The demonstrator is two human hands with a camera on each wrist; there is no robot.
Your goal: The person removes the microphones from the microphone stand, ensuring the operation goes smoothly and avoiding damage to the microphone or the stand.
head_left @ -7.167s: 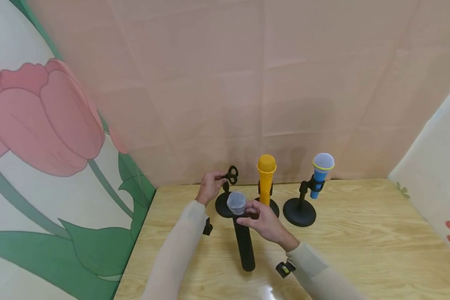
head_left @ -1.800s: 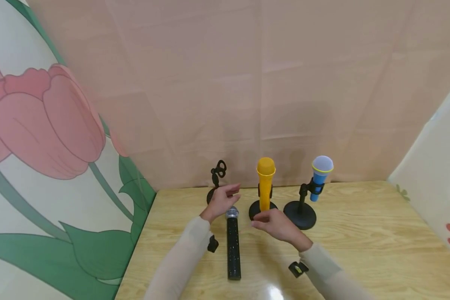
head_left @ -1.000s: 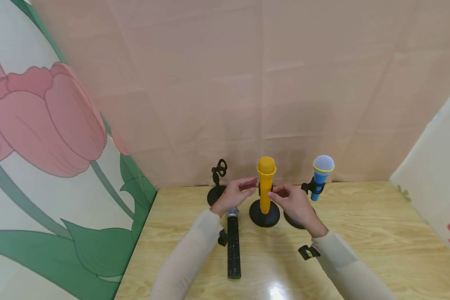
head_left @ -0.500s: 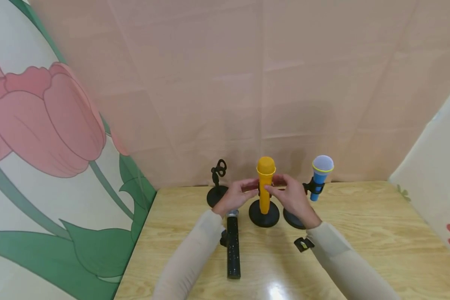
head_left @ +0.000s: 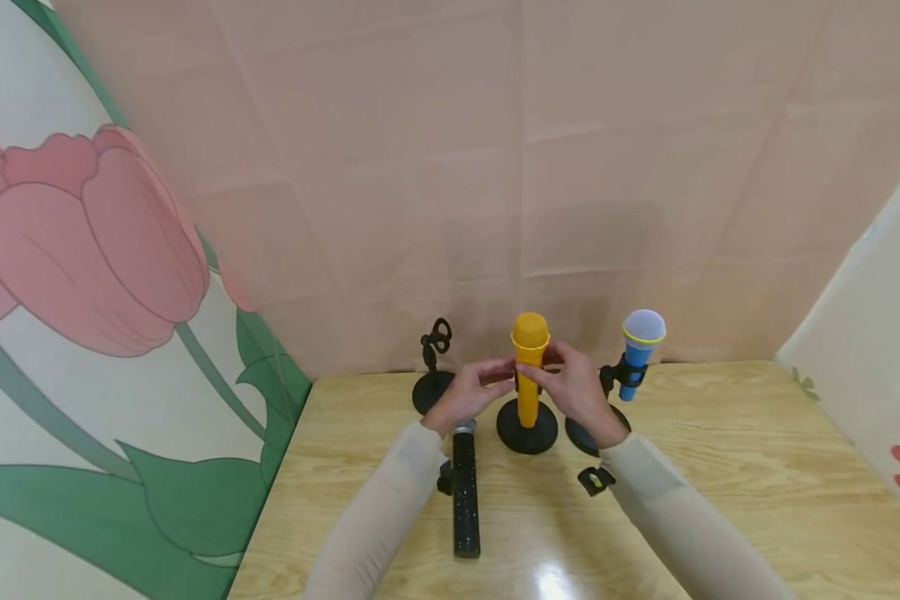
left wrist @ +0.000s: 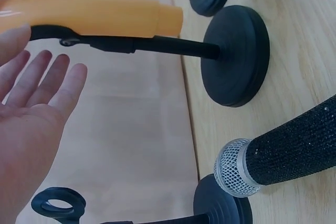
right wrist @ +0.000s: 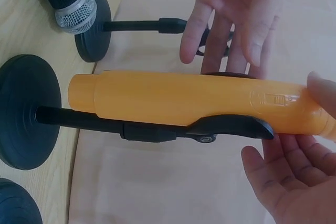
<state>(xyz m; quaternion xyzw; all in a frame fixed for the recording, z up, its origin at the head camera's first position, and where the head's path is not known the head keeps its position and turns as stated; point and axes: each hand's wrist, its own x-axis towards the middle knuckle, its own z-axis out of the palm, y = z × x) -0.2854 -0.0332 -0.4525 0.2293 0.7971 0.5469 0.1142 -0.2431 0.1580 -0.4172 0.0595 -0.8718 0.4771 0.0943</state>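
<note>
An orange microphone (head_left: 528, 371) stands nearly upright in the clip of a round-based black stand (head_left: 527, 429). With thumb in front and fingers behind, my right hand (head_left: 576, 390) grips its upper handle, as the right wrist view also shows. My left hand (head_left: 471, 390) is at the left side of the clip (right wrist: 233, 124), fingers extended and thumb apart; whether its fingertips touch the clip is unclear. Below the left hand a black microphone (head_left: 466, 496) with a silver mesh head (left wrist: 233, 166) lies on the table.
A second black stand (head_left: 433, 387) with a bare ring clip (left wrist: 59, 204) stands at the back left. To the right, a blue microphone (head_left: 635, 367) with a pale head sits in a third stand (head_left: 588, 433). Behind the wooden table (head_left: 720, 483) hangs a pinkish cloth (head_left: 390, 208).
Earlier, my hands were at the left stand and black microphone; that microphone now lies down. Both hands have moved to the orange one, and the right thumb has come onto its handle.
</note>
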